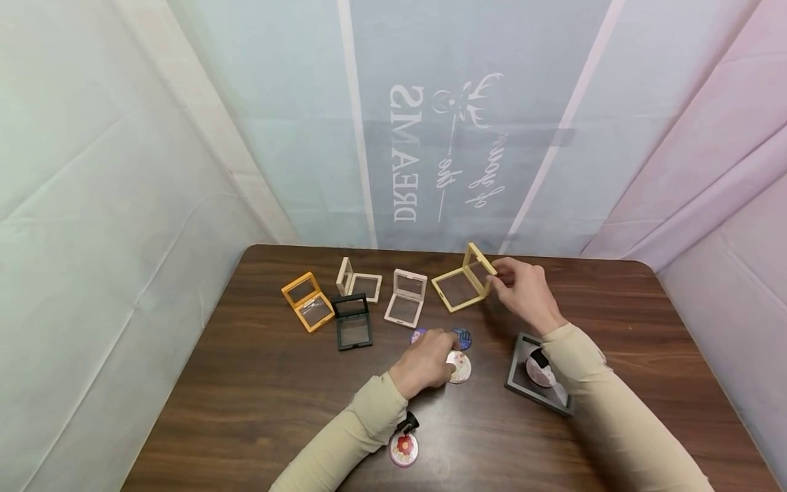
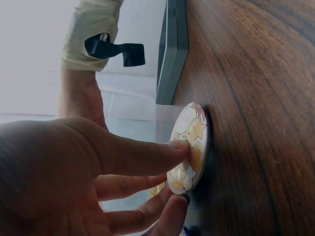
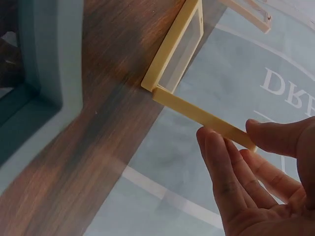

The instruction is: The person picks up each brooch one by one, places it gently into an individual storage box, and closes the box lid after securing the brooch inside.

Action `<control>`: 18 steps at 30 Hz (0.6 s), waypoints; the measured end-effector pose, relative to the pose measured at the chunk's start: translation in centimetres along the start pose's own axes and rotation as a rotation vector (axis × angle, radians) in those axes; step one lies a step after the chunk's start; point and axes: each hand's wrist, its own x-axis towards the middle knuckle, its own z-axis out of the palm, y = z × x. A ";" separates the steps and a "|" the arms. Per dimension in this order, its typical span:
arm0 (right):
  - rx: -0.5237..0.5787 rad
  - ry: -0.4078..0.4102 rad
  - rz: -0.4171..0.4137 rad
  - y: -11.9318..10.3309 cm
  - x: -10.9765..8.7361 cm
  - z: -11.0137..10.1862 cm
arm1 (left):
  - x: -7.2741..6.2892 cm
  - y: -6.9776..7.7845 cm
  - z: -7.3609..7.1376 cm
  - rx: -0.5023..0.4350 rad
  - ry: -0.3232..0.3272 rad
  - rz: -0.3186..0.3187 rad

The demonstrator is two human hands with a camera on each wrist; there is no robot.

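My left hand (image 1: 425,362) pinches a round badge (image 1: 461,369) with pale cartoon art. In the left wrist view the thumb lies on the badge's printed face (image 2: 196,135) and other fingers are at its edge, close to the table. With thumb and fingers, my right hand (image 1: 525,290) holds the raised side of a yellow hinged frame (image 3: 202,117). That frame's other half rests on the table, with clear film inside its rim. A blue badge (image 1: 464,339) lies just behind the pale one. Another purple-blue badge (image 1: 417,335) is partly hidden behind the left hand.
Several opened frames stand to the left: orange (image 1: 326,318), dark green (image 1: 354,346), cream (image 1: 344,273) and pale pink (image 1: 402,322). A grey frame (image 1: 515,360) with a round badge inside lies under the right forearm. A red-flower badge (image 1: 404,448) is near the left sleeve.
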 end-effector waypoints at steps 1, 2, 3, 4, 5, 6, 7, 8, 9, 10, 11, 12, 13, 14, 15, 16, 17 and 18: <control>-0.005 0.001 0.002 0.0 0.1 0.1 | 0.1 0.0 0.0 -0.006 -0.002 -0.001; -0.008 0.002 0.003 0.1 0.1 0.1 | 0.1 0.0 0.0 -0.017 -0.002 -0.001; -0.009 0.003 0.006 0.1 0.2 0.2 | 0.1 -0.1 0.0 -0.027 -0.002 -0.002; -0.011 0.006 0.009 0.2 0.2 0.2 | 0.1 -0.1 0.0 -0.038 -0.001 -0.002; -0.008 0.009 0.010 0.2 0.3 0.2 | 0.1 -0.1 0.0 -0.050 0.001 -0.002; -0.008 0.013 0.013 0.2 0.3 0.2 | 0.1 -0.2 0.0 -0.062 0.004 -0.002; -0.009 0.021 0.015 0.3 0.4 0.2 | 0.1 -0.2 0.0 -0.072 0.006 -0.001; -0.012 0.029 0.014 0.3 0.4 0.2 | 0.1 -0.2 0.0 -0.083 0.011 -0.001; -0.018 0.038 0.016 0.4 0.5 0.2 | 0.1 -0.2 0.0 -0.090 0.013 -0.002; -0.024 0.047 0.015 0.4 0.5 0.2 | 0.2 -0.3 0.1 -0.095 0.015 -0.001; -0.030 0.056 0.014 0.5 0.6 0.2 | 0.2 -0.3 0.1 -0.095 0.015 -0.002; -0.040 0.065 0.014 0.5 0.6 0.2 | 0.2 -0.3 0.1 -0.097 0.016 -0.003; -0.051 0.071 0.012 0.6 0.6 0.2 | 0.3 -0.3 0.1 -0.098 0.015 -0.005; -0.060 0.075 0.011 0.7 0.6 0.2 | 0.3 -0.2 0.1 -0.098 0.014 -0.009; -0.064 0.078 0.010 0.7 0.6 0.2 | 0.3 -0.2 0.1 -0.099 0.013 -0.013; -0.069 0.079 0.007 0.8 0.6 0.2 | 0.3 -0.2 0.1 -0.102 0.011 -0.020; -0.073 0.080 0.006 0.8 0.6 0.2 | 0.3 -0.3 0.1 -0.107 0.009 -0.028; -0.078 0.078 0.006 0.9 0.6 0.2 | 0.3 -0.3 0.1 -0.115 0.010 -0.035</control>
